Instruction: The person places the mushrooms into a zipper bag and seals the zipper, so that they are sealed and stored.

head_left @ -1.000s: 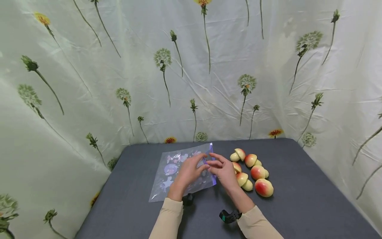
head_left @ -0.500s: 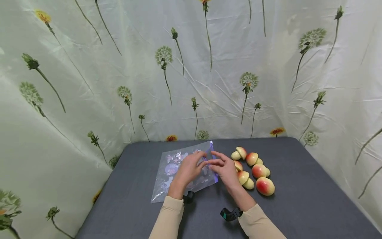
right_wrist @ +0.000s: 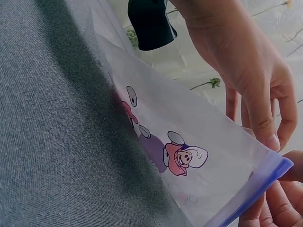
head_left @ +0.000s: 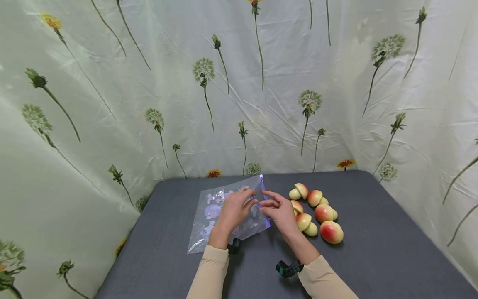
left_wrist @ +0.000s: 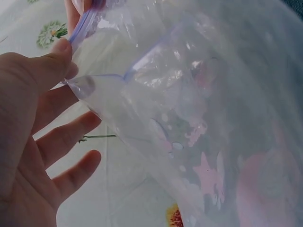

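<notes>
Grey table (head_left: 164, 236) — both hands (head_left: 232, 212) (head_left: 282, 214) pinch a clear bag (head_left: 212, 211).

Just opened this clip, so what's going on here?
A person's left hand and right hand are pinching the purple edge of a clear, printed plastic bag. The bag's two sides look parted at that edge. Red-and-yellow mushrooms sit on the dark table, right of the bag, some partly hidden by the right hand.

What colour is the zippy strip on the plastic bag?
Bluish purple. The zip strip shows best in the right wrist view.
</notes>
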Motion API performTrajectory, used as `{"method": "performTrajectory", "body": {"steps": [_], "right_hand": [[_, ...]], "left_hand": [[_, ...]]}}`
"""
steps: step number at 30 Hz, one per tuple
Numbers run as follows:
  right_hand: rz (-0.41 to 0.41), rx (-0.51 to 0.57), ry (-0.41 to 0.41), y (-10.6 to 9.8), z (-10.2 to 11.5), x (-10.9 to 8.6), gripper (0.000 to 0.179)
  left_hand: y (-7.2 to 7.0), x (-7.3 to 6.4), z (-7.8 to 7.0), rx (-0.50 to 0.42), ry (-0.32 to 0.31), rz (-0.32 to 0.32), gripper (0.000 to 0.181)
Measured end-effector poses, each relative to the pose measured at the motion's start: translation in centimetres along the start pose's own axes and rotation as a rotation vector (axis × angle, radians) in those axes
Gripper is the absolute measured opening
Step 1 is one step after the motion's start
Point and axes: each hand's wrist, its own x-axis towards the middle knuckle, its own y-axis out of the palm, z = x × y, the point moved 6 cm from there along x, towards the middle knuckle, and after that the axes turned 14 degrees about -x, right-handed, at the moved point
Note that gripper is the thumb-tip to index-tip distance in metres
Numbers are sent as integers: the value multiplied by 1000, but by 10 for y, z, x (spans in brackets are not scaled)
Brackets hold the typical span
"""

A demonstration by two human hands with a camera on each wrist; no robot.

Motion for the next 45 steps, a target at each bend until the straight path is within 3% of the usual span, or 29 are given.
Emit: {"method": "performTrajectory", "body": {"steps": [5, 12, 18, 25, 33, 40, 45], "right_hand": [[23, -30, 4, 2, 6, -1, 50], [57, -86, -34, -3, 33, -6, 49], [50, -120, -29, -10, 19, 0, 50], [5, -223, -60, -26, 16, -2, 49], [-42, -328, -67, -50, 23, -9, 44], [-85, -428, -100, -72, 24, -17, 42], [-140, -518, -111, -86, 23, -25, 43]], "left_hand": [[-4, 0, 0, 25, 59, -32, 14], [-10, 1, -2, 59, 105, -53, 14], [-14, 4, -5, 60, 98, -46, 16], [-16, 5, -6, 23, 119, -62, 17], [-16, 0, -2, 33, 102, -87, 17], [-16, 0, -4, 1, 158, -102, 16], [-17, -1, -3, 3, 166, -89, 16]]}}
